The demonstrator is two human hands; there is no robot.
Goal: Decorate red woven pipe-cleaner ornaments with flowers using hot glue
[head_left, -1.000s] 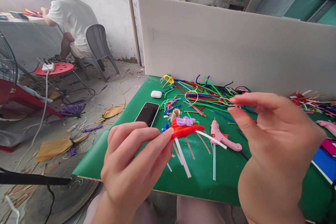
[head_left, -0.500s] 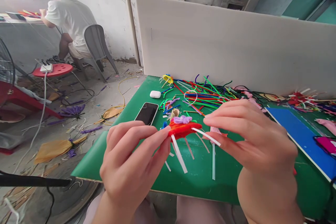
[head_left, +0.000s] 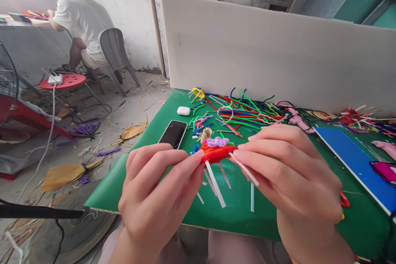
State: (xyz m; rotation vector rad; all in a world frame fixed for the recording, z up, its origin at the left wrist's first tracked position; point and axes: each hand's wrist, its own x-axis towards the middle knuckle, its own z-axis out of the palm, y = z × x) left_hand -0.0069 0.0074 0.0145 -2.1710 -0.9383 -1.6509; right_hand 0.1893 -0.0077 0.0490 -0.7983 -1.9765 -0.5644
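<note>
Between my hands, above the table, is a red pipe-cleaner craft [head_left: 218, 154]. A purple pipe-cleaner flower [head_left: 217, 142] lies on its top, and several white strips [head_left: 215, 183] hang from it. My left hand [head_left: 162, 189] pinches its left end between thumb and fingers. At the right end, my right hand [head_left: 287, 169] is closed with its fingertips on the red edge, by the top of one white strip [head_left: 246, 170]. The thumb tip of the right hand is partly hidden behind the fingers. A tan cardboard-like tube [head_left: 206, 133] stands just behind the craft.
On the green table [head_left: 216, 218] lie a phone [head_left: 173, 133], a white earbud case [head_left: 183, 110] and a heap of coloured pipe cleaners [head_left: 247, 109]. A blue board [head_left: 349, 159] is at the right. A white panel [head_left: 262, 57] stands behind. A person [head_left: 83, 24] sits far left.
My right hand has moved slightly left and its fingers have closed in on the craft's right edge. My left hand keeps its pinch, and the craft has shifted slightly.
</note>
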